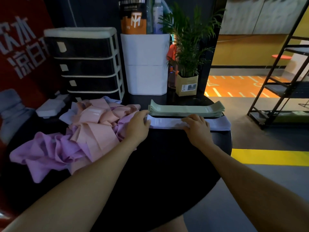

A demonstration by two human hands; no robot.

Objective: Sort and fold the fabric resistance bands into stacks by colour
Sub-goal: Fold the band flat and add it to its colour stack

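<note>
Drawer unit (87, 64), potted plant (189, 47)

Matt cloth bands (167, 122); smooth black table (167, 164).
</note>
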